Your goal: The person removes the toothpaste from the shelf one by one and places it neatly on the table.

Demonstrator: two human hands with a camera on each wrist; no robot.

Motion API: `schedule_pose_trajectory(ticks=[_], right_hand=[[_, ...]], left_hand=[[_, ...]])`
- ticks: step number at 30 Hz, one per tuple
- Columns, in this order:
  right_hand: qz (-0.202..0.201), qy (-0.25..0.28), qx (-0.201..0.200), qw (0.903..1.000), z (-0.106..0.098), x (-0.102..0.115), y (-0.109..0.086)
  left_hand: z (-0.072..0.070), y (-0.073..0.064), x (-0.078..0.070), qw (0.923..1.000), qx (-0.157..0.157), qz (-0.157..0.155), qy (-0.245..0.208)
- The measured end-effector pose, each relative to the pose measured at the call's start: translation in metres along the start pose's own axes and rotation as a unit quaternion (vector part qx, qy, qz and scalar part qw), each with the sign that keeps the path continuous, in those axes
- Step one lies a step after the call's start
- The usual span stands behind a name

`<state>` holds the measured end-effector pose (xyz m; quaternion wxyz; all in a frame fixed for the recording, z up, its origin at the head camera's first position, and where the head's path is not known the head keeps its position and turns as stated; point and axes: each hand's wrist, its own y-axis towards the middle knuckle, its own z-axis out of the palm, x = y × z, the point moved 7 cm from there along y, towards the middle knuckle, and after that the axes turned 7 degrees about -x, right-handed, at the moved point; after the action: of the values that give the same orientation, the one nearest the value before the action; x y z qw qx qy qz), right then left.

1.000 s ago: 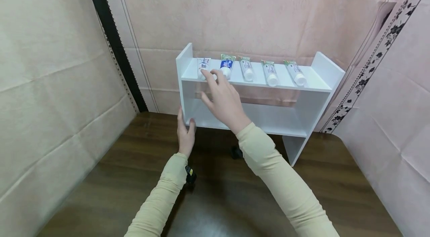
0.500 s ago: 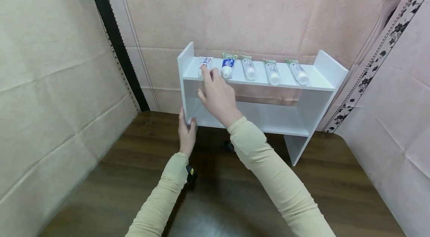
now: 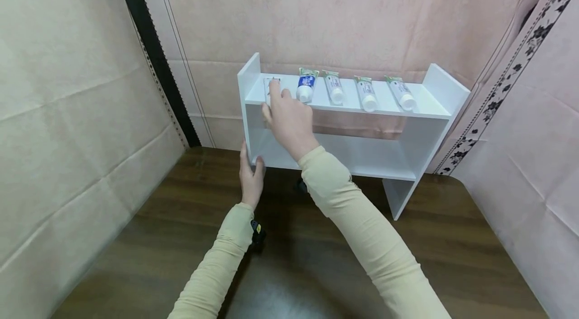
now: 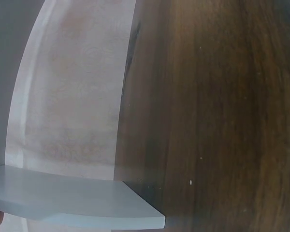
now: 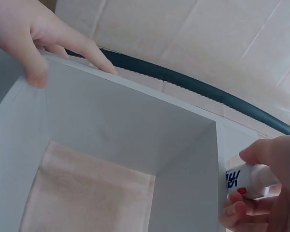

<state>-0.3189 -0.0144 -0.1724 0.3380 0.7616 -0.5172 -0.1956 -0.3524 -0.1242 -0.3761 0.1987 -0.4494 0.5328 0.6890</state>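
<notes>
A white two-tier shelf (image 3: 362, 155) stands on the brown table. My left hand (image 3: 251, 181) grips its left side panel, thumb inside and fingers outside, as the right wrist view shows. My right hand (image 3: 291, 120) is at the left end of the top board. There it holds a white squeeze tube (image 5: 244, 181) with blue lettering and a red mark, thumb on one side and fingers on the other, around the cap end. In the head view the hand mostly covers this tube. Beside it lies a blue-and-white tube (image 3: 305, 85).
Several more white tubes lie in a row to the right, among them one tube (image 3: 333, 88) near the middle and one tube (image 3: 400, 94) at the right. Pale cloth walls (image 3: 344, 17) enclose the brown table (image 3: 289, 269) at the back and sides.
My right hand has moved left and slightly forward over the leftmost tube, and its fingers have closed around it. The left hand has stayed on the shelf's side.
</notes>
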Motion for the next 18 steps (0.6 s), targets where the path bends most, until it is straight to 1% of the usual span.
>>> schedule_pose_trajectory(ticks=[5,7,11,13,18], right_hand=[[-0.013,0.004,-0.025,0.9996,0.000,0.000,0.001],[-0.013,0.012,-0.035,0.9992,-0.001,0.000,0.001],[-0.010,0.021,-0.044,0.9988,-0.001,-0.001,0.002],[-0.008,0.022,-0.047,0.9986,-0.001,-0.001,0.003],[-0.005,0.034,-0.051,0.9981,0.002,-0.003,0.002]], left_hand=[[0.003,0.003,0.024,1.0000,-0.007,-0.002,-0.001],[0.004,0.006,0.033,0.9999,-0.012,0.004,0.001],[0.003,0.008,0.036,0.9995,-0.024,0.023,0.002],[0.003,0.008,0.036,0.9992,-0.028,0.026,0.003],[0.003,0.007,0.033,0.9994,-0.029,0.013,0.010]])
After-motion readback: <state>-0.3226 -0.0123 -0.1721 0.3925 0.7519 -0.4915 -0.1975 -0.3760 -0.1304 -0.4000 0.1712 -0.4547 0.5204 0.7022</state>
